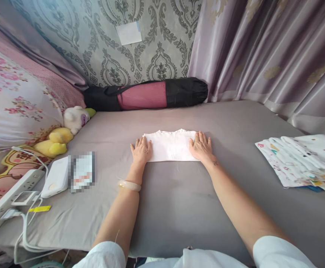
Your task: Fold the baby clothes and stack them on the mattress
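A pale pinkish-white folded garment (170,147) lies flat on the grey sheet in front of me, its long side running left to right. My left hand (141,149) rests flat over its left end, fingers spread. Over the right end, my right hand (201,146) lies palm down, also with fingers apart. The garment's lower edge is straight; its upper edge is slightly uneven. What kind of garment it is does not show. A pale bangle (129,185) circles my left wrist.
A stack of folded printed cloths (299,158) sits at right. To the left are a power strip (14,199) with cables, a white power bank (56,176), a blurred packet (82,171) and plush toys (54,142). A rolled mat in a black bag (142,95) lies along the wall.
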A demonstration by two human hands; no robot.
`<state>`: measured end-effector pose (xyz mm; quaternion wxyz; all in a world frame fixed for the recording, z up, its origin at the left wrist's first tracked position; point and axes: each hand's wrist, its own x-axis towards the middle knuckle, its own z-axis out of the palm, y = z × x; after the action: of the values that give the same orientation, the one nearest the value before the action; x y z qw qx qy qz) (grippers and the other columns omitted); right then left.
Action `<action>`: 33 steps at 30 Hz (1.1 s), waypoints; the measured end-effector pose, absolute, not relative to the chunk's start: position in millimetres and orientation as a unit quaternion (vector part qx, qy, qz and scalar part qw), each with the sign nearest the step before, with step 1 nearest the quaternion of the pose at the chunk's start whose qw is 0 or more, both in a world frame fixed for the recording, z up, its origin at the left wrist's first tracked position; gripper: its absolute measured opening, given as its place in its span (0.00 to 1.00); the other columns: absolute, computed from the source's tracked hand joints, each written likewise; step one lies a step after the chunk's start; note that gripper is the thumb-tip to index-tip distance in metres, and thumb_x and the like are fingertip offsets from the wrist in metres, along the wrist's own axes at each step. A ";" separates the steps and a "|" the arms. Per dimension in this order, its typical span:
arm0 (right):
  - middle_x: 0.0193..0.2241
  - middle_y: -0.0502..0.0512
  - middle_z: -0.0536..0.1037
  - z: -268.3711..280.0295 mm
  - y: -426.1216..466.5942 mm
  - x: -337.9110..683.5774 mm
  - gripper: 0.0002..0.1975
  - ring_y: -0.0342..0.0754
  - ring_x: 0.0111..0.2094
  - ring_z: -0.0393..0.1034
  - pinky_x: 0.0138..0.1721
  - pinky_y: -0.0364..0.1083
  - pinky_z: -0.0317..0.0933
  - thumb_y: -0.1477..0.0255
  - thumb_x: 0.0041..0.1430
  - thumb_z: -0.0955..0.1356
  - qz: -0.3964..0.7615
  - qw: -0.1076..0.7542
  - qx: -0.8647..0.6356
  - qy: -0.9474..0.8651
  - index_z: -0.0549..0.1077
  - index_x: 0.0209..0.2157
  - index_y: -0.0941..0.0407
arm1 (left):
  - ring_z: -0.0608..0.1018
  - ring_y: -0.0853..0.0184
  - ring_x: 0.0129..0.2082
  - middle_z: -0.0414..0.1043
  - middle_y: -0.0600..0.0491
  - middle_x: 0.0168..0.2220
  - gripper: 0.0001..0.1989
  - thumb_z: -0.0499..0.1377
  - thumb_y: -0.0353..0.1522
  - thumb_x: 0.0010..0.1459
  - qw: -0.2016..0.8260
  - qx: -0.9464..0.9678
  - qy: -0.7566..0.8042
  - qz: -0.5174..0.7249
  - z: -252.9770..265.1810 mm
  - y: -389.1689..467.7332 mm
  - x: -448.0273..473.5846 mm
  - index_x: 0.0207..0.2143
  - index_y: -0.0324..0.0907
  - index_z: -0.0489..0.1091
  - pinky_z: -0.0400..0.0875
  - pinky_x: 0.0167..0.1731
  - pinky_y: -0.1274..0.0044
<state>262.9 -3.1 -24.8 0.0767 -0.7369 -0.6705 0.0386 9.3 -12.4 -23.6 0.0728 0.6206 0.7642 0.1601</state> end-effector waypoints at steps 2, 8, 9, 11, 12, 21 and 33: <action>0.69 0.66 0.47 -24.3 -3.3 261.8 0.32 0.56 0.69 0.40 0.67 0.59 0.35 0.64 0.70 0.49 0.004 0.095 -0.717 -0.691 0.51 0.68 0.70 | 0.65 0.56 0.63 0.67 0.43 0.61 0.24 0.44 0.39 0.68 0.068 0.596 0.777 0.193 -19.3 -12.7 6.6 0.61 0.40 0.62 0.53 0.64 0.59; 0.69 0.65 0.49 -29.8 -1.8 259.6 0.32 0.56 0.69 0.42 0.67 0.57 0.38 0.63 0.71 0.49 0.018 0.078 -0.700 -0.710 0.53 0.67 0.69 | 0.70 0.51 0.55 0.73 0.44 0.53 0.19 0.54 0.41 0.62 0.066 0.519 0.823 0.222 -14.0 -13.0 -2.4 0.51 0.44 0.71 0.64 0.54 0.62; 0.69 0.65 0.48 -30.9 -1.4 259.6 0.32 0.56 0.69 0.42 0.67 0.57 0.39 0.63 0.71 0.49 0.024 0.072 -0.702 -0.708 0.53 0.67 0.69 | 0.69 0.50 0.55 0.72 0.43 0.52 0.17 0.55 0.42 0.61 0.068 0.514 0.826 0.221 -14.5 -13.0 -3.4 0.48 0.45 0.74 0.64 0.54 0.62; 0.69 0.65 0.48 -32.5 -0.6 259.8 0.33 0.56 0.69 0.41 0.67 0.57 0.39 0.63 0.71 0.48 0.025 0.066 -0.702 -0.708 0.52 0.68 0.69 | 0.69 0.49 0.55 0.72 0.42 0.51 0.16 0.55 0.43 0.61 0.075 0.508 0.829 0.222 -16.1 -12.5 -4.9 0.43 0.45 0.76 0.64 0.53 0.61; 0.69 0.65 0.47 -32.8 -0.4 260.0 0.33 0.56 0.69 0.41 0.67 0.57 0.39 0.63 0.71 0.48 0.025 0.065 -0.702 -0.709 0.52 0.68 0.69 | 0.69 0.49 0.54 0.72 0.42 0.50 0.16 0.55 0.43 0.61 0.079 0.506 0.829 0.224 -17.0 -12.2 -5.5 0.41 0.45 0.77 0.65 0.53 0.61; 0.69 0.67 0.50 -23.0 0.4 253.0 0.32 0.57 0.69 0.43 0.67 0.58 0.39 0.63 0.70 0.48 0.020 0.052 -0.708 -0.704 0.54 0.67 0.69 | 0.69 0.48 0.54 0.71 0.41 0.49 0.16 0.56 0.45 0.60 0.081 0.507 0.825 0.237 -24.9 -9.7 -7.9 0.37 0.45 0.78 0.64 0.52 0.59; 0.68 0.63 0.52 -30.2 7.0 199.6 0.30 0.53 0.69 0.42 0.67 0.58 0.38 0.65 0.71 0.50 0.001 0.074 -0.639 -0.766 0.54 0.67 0.67 | 0.69 0.48 0.55 0.72 0.42 0.49 0.20 0.53 0.48 0.62 0.112 0.500 0.826 0.235 -17.6 -11.3 -7.6 0.36 0.44 0.78 0.63 0.54 0.60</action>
<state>199.6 7.0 -30.2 0.0737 -0.6385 -0.7661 0.0012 -7.6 -11.3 -17.6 0.1124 0.4997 0.8261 0.2351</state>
